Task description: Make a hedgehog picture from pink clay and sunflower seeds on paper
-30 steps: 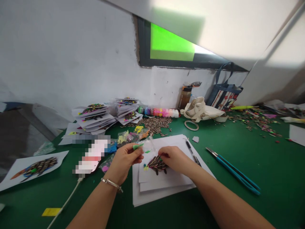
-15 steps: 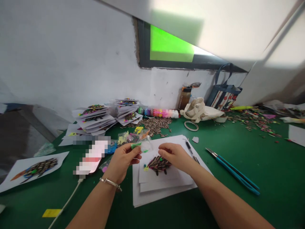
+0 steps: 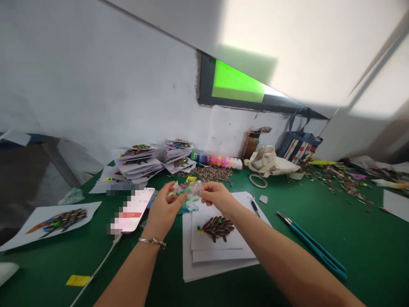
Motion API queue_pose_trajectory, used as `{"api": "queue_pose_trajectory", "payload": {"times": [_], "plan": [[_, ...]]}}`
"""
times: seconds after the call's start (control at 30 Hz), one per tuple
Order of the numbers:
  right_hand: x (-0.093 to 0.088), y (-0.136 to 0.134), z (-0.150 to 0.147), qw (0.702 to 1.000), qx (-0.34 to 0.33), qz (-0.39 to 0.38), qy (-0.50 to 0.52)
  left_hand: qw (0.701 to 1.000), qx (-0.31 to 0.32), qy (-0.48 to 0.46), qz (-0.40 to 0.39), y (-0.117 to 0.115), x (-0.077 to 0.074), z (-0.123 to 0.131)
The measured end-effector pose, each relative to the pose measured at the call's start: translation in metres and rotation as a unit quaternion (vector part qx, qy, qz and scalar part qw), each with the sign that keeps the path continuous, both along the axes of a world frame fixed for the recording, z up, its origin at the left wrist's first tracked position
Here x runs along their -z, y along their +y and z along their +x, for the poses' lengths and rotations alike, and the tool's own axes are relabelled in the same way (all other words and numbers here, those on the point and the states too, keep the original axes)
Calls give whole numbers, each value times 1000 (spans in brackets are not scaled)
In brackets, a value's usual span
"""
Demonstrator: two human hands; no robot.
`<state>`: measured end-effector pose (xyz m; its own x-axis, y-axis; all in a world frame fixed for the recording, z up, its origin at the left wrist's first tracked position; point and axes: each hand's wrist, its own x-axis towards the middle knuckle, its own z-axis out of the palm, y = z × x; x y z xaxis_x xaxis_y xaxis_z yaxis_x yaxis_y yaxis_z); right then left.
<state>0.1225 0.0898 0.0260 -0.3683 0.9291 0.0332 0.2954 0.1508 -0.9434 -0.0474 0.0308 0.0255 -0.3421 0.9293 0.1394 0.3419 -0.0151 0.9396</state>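
Note:
Both hands are at a clear plastic bag (image 3: 191, 188) with bits of green and other coloured soft clay showing in it. My left hand (image 3: 165, 209) is closed around the bag's left side, and my right hand (image 3: 217, 197) pinches its right end. Just below lies a hedgehog-like picture made of striped seeds (image 3: 219, 228), with green and yellow clay at its left end. It rests on a stack of white paper sheets (image 3: 204, 270). More bags of coloured clay lie partly hidden behind my left hand.
Blue tweezers (image 3: 313, 245) lie on the green table to the right, and a black pen (image 3: 254, 207) on the paper. A phone (image 3: 136, 209) with a cable is at left. Behind are stacked seed pictures (image 3: 137, 168), loose seeds (image 3: 214, 174), a tape roll (image 3: 258, 181) and a bottle (image 3: 251, 145).
My right hand has moved left from above the seed picture and taken hold of the plastic bag. The bag now stretches between both hands. The camera view has shifted slightly.

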Motion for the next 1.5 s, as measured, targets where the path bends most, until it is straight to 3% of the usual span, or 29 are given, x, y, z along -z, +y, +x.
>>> {"api": "queue_pose_trajectory", "payload": {"times": [0.1, 0.17, 0.37, 0.57, 0.83, 0.97, 1.17, 1.33, 1.43, 1.5], "plan": [[3, 21, -22, 997, -27, 27, -60, 965, -109, 188, 148, 3, 0, -13], [7, 32, -32, 991, -36, 50, -120, 938, -114, 271, 185, 4, 2, -15], [5, 61, -27, 943, 18, 162, -289, 894, 72, 442, 35, 7, 23, -6], [9, 91, -21, 887, 41, 204, -412, 873, 70, 479, -63, 3, 31, -1], [24, 99, -53, 836, -40, 268, -478, 879, 57, 467, -77, 1, 28, 2], [29, 107, -51, 824, -38, 265, -499, 884, 42, 460, -69, 2, 29, 2], [34, 109, -30, 842, -29, 254, -474, 886, 27, 462, -41, 1, 34, 2], [30, 108, -31, 889, 20, 234, -393, 893, 13, 450, -2, 2, 35, 2], [19, 107, -28, 927, 54, 206, -310, 912, 29, 403, 62, 6, 31, 0], [11, 98, -23, 952, 55, 172, -246, 943, 41, 320, 84, 8, 25, 0]]}}
